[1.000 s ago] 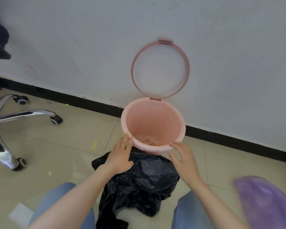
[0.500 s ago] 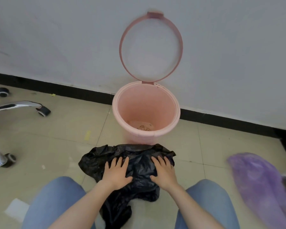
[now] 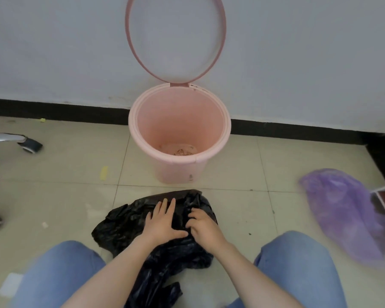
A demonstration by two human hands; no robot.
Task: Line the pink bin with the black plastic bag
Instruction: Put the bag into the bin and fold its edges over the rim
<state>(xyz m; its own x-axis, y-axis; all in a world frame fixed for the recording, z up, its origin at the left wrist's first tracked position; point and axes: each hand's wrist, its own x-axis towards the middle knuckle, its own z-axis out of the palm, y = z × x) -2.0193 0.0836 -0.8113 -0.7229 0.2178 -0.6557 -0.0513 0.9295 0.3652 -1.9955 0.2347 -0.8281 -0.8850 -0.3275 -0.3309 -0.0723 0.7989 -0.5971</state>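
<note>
- Black plastic bag (image 3: 129, 223): crumpled flat on the floor (image 3: 242, 210), between the knees (image 3: 60, 270), just short of the pink bin (image 3: 180, 172) and not touching it.
- Long axis of the bag: roughly from the bin side back toward the body, with a twisted tail trailing down between the legs; widest part spread out to the left.
- Pink bin: upright against the wall (image 3: 298, 52), straight ahead of both hands, ring-shaped lid (image 3: 129, 41) swung up and leaning back, mouth open and unlined, a few scraps at the bottom.
- Left hand (image 3: 162, 221): palm down, flat on top of the bag, fingers (image 3: 165, 205) stretched out and pointing at the bin; pressing rather than holding.
- Right hand (image 3: 203, 225): just beside the left, fingers (image 3: 192, 215) curled into the folds, seemingly pinching a bit of the plastic; hard to tell for sure how much is caught.
- Both hands about equally near the bin; right one placed nearer the bag's far edge.
- Opening of the bag: not to be seen among the creases, so probably still to be found and pulled apart before any lifting forward over the rim.
- Off to the side and well apart: purple bag (image 3: 342, 210) on the right, chair leg with wheel (image 3: 30, 145) on the left.
</note>
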